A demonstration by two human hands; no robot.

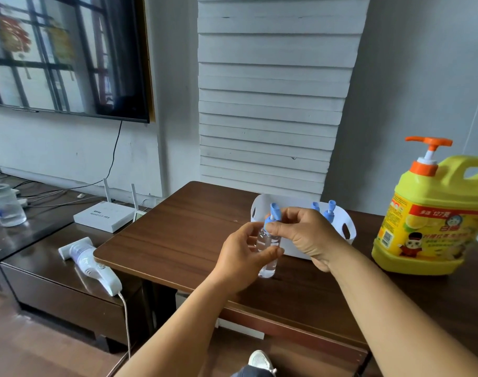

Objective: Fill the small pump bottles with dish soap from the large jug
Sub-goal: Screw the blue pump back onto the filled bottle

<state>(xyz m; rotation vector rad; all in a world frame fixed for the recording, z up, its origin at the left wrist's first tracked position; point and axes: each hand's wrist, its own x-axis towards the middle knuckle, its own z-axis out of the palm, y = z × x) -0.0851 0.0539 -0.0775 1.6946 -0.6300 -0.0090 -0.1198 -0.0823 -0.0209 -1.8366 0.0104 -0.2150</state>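
Your right hand [300, 235] fingers pinch the blue pump collar [272, 221]; your left hand [246, 254] fingers wrap the small bottle [267, 248] above the table [164, 232]. Hold the bottle upright and twist only the collar. The jug [434, 221] stands well right.

Glossy wood-grain table [178, 240]; clear, seemingly plastic bottle [267, 242].

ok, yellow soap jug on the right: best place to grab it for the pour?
Probably the moulded loop handle at the top right shoulder of the yellow jug, coming from the right and slightly above. The jug stands upright on the table; its body looks too wide for one hand, and the orange pump sits on the opposite shoulder, clear of the handle.
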